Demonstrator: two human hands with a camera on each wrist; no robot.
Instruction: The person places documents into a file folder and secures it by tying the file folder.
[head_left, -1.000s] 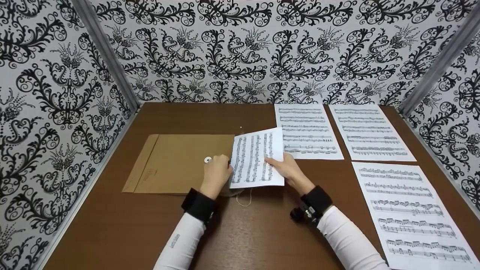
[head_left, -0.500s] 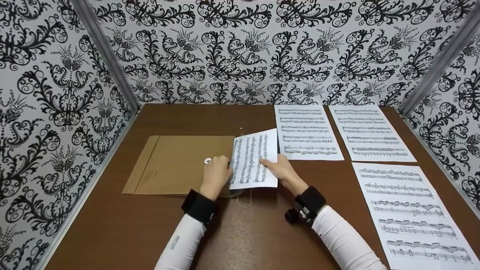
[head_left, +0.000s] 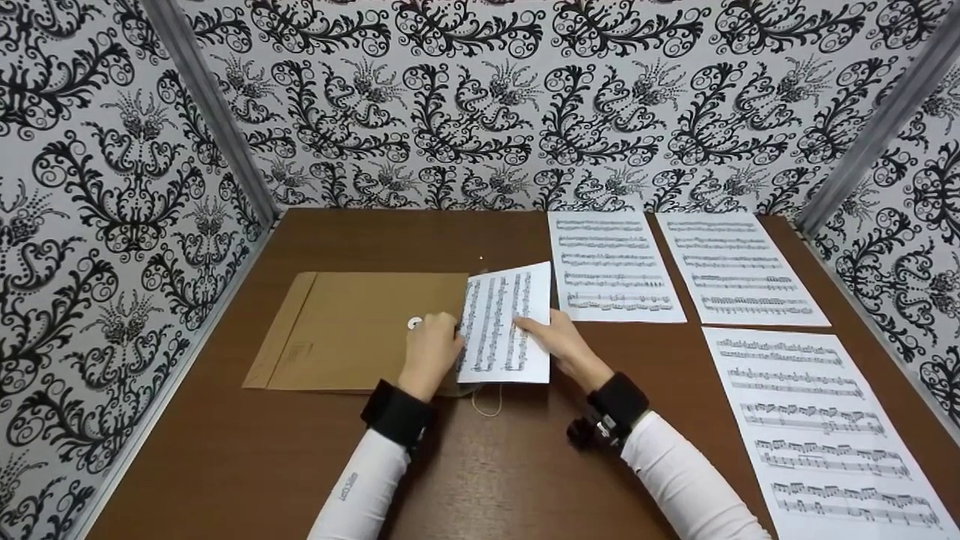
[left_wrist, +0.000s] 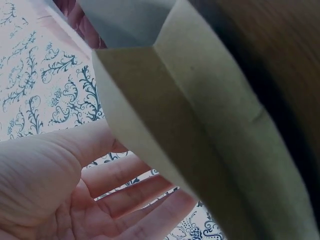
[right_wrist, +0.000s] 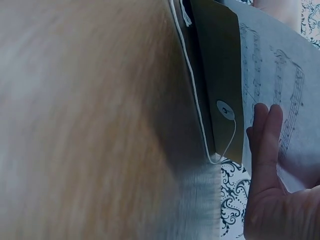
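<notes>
A brown kraft envelope [head_left: 352,330] lies on the table, its opening toward the right. At that opening my left hand [head_left: 431,345] pinches the upper layer's edge; the left wrist view shows the folded side wall [left_wrist: 185,110] standing apart. A sheet of music [head_left: 499,326] sits partly inside, its left part hidden by the envelope. My right hand [head_left: 564,341] holds the sheet's right side, thumb on top and fingers beneath. Under the sheet, the right wrist view shows the envelope's flap [right_wrist: 220,60] with a white button [right_wrist: 225,110] and a string [right_wrist: 192,75].
Two more music sheets lie at the back right, the nearer one [head_left: 615,266] left of the other sheet [head_left: 742,266]. A third page [head_left: 832,427] lies along the right side. Patterned walls [head_left: 480,97] enclose the brown table [head_left: 480,480] behind and at both sides.
My right hand has moved left, carrying the music sheet a little deeper into the envelope. My left hand has stayed at the opening.
</notes>
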